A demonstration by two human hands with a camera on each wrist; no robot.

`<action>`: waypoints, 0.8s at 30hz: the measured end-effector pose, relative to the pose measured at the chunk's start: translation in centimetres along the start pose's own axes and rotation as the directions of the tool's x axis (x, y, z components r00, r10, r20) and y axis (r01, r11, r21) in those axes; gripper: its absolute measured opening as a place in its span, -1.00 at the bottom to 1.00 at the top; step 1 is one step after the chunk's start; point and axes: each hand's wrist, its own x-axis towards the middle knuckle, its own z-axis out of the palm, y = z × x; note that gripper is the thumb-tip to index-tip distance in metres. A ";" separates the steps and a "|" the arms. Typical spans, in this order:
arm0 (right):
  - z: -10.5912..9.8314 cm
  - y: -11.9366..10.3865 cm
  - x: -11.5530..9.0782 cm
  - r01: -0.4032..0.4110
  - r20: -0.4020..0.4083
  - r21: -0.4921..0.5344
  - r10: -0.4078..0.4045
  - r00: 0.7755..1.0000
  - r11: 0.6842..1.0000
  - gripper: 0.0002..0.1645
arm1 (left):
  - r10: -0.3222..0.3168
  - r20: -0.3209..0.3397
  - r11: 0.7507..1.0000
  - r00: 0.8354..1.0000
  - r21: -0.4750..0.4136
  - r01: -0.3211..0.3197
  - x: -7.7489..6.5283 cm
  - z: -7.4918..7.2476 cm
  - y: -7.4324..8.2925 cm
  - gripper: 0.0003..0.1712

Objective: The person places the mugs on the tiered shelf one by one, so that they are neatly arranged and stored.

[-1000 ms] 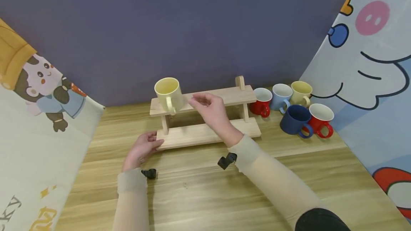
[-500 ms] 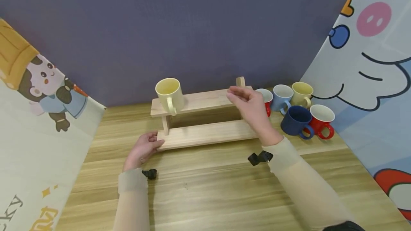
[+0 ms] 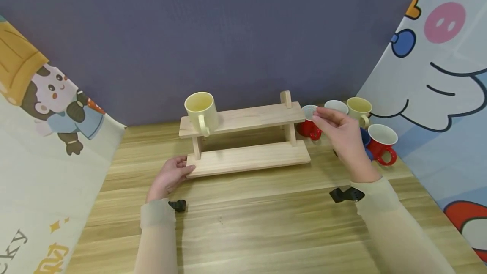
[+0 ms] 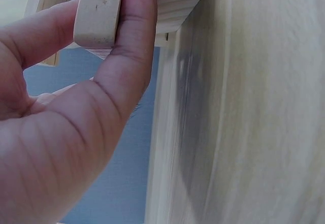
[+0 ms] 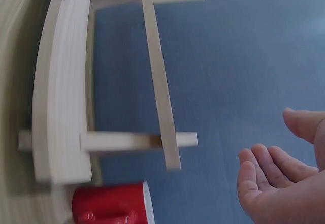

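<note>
A two-tier wooden shelf (image 3: 247,158) stands at the back of the table. My left hand (image 3: 168,177) grips the left end of its lower board; the left wrist view has the board end (image 4: 97,18) between thumb and fingers. On the upper board's left side a pale yellow mug (image 3: 202,115) stands upright, handle toward me. My right hand (image 3: 345,142) hovers over the mugs at the right, fingers relaxed and nothing in them. It is nearest a red mug (image 3: 307,127), a light blue mug (image 3: 336,105) and a dark blue mug (image 3: 366,138), partly hiding the last two.
Another yellow mug (image 3: 359,107) and another red mug (image 3: 381,138) stand in the right-hand cluster. A dark fabric wall (image 3: 243,37) rises behind the shelf. Printed cartoon panels (image 3: 449,96) flank the wood-grain table (image 3: 236,223).
My right hand has moved right, from beside the yellow mug on the shelf, along the upper board, to over the mug cluster. The left hand has kept its grip on the shelf.
</note>
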 end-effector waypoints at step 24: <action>-11.7 6.7 -4.1 -0.151 -0.192 -0.234 0.106 0.976 0.960 -0.40 | 0.036 0.016 0.999 0.999 -0.015 -0.036 -0.2 0.0 -0.2 -0.17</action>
